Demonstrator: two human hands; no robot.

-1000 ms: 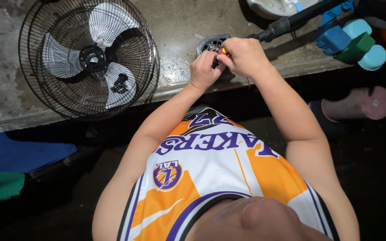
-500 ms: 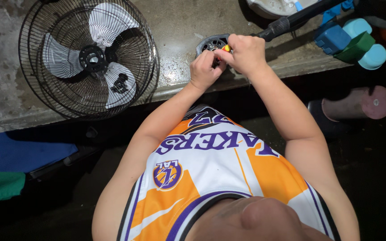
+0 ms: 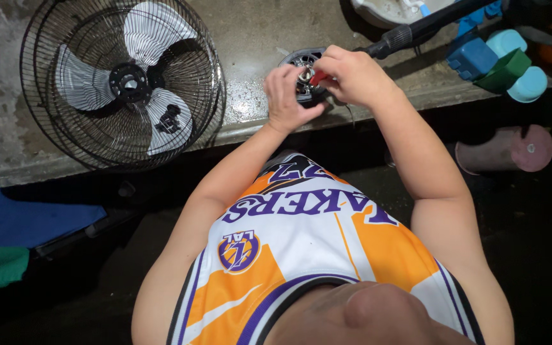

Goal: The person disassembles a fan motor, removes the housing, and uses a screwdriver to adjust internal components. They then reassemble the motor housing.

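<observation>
Fingers (image 3: 301, 76) of both hands pinch a small round motor part (image 3: 298, 61). It sits on the surface (image 3: 257, 38), right between the left hand (image 3: 289, 96) and right hand (image 3: 352, 76).

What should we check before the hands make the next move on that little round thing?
1. Left hand steadies the round grey part: ok, its fingers are on the part.
2. Right hand has a firm grip on the red-handled tool: ok, the tool is pinched in its fingers.
3. Tool tip sits properly on the part: cannot tell, the hands hide it.
4. Part rests safely on the concrete table: ok, but it is near the front edge.
5. Fan is out of the way: ok, it lies flat, apart from both hands.
6. Black pole is clear of the right hand: cannot tell, it passes very close.
</observation>
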